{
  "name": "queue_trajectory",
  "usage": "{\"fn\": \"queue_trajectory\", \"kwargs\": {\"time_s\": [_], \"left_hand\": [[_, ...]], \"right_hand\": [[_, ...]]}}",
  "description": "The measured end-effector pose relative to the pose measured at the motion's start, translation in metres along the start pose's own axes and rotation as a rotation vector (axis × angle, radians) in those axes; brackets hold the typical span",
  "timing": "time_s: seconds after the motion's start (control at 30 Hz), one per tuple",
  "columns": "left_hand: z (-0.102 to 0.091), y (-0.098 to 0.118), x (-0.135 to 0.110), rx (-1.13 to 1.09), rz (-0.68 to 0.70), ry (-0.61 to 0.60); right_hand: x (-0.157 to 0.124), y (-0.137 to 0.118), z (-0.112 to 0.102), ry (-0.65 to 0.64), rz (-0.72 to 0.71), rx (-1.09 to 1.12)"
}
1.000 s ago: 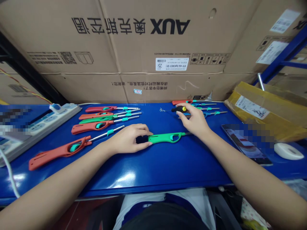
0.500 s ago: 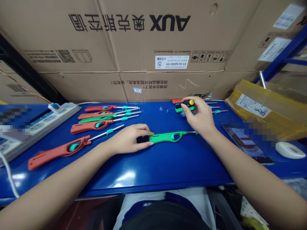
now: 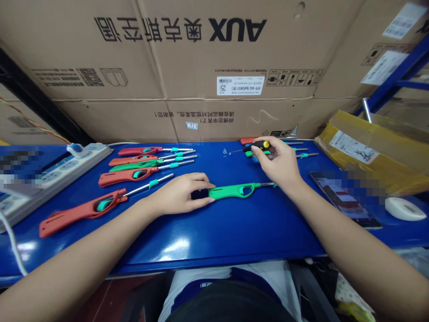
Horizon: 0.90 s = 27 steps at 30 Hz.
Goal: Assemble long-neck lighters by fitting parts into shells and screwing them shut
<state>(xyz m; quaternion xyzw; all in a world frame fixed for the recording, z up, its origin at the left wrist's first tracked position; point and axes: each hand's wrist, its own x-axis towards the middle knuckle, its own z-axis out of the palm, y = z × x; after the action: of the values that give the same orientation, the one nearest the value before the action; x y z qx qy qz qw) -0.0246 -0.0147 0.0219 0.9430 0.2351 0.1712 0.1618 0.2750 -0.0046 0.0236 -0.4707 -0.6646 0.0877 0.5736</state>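
A green long-nosed lighter [image 3: 234, 191] lies flat in the middle of the blue bench [image 3: 214, 228]. My left hand [image 3: 182, 193] pinches the butt end of its handle between thumb and fingers. My right hand [image 3: 279, 163] is closed around a small screwdriver with a black and yellow handle [image 3: 259, 145], its thin shaft pointing left just above the bench. Under and behind that hand lie several more lighters [image 3: 295, 150] in red, green and blue.
A row of red and green lighters [image 3: 134, 167] lies at the left, one red lighter [image 3: 80, 210] nearer me. A white power strip [image 3: 60, 170] sits far left. A phone [image 3: 345, 201], a tape roll [image 3: 404, 208] and a yellow package [image 3: 372, 147] are at right. Cardboard boxes [image 3: 214, 67] wall the back.
My right hand took the screwdriver off the bench and lifted it slightly, then turned it so the shaft points left. My left hand and the green lighter stayed put.
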Motion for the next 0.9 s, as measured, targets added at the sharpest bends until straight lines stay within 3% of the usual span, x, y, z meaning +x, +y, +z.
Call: {"fn": "queue_trajectory", "kwargs": {"time_s": [0.47,0.63,0.9], "left_hand": [[0.002,0.0,0.0,-0.028,-0.014,0.004],[0.016,0.004,0.005,-0.068,-0.021,0.092],[0.024,0.004,0.007,-0.214,-0.218,0.307]], "right_hand": [[-0.002,-0.004,0.001,0.005,0.032,0.053],[-0.001,-0.009,0.003,0.005,0.135,0.249],[-0.002,-0.016,0.008,-0.123,0.322,0.522]]}}
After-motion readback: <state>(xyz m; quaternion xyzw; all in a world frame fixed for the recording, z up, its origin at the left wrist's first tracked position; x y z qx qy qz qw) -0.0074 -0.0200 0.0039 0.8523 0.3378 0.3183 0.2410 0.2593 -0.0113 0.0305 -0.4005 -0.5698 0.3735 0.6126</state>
